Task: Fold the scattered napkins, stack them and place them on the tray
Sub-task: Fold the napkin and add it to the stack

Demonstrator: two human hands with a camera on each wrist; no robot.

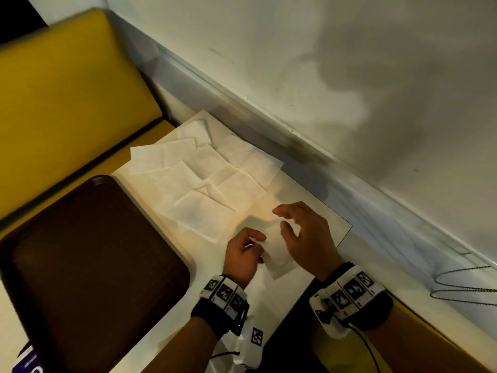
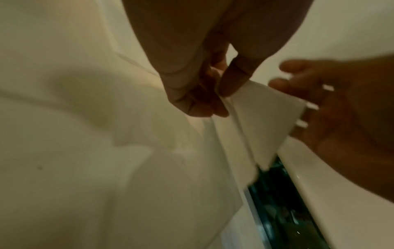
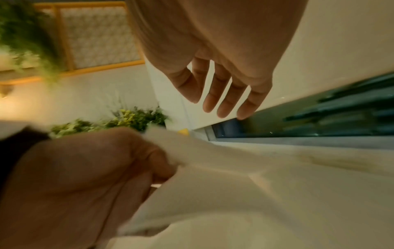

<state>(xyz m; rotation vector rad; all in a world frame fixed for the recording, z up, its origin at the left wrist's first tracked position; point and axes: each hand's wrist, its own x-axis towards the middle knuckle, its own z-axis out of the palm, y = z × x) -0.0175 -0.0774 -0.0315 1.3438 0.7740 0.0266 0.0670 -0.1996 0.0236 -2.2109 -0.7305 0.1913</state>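
Observation:
My left hand pinches one edge of a folded white napkin just above the table's near right corner; the left wrist view shows thumb and fingers clamped on that napkin. My right hand hovers beside the napkin with fingers spread and straight, holding nothing. Several unfolded napkins lie overlapping farther back on the white table. The dark brown tray sits empty at the left.
A yellow bench seat stands beyond the table's far end. A white wall and window ledge run along the right side. Metal wire hangers rest on the ledge at the right. A purple package shows at the bottom left.

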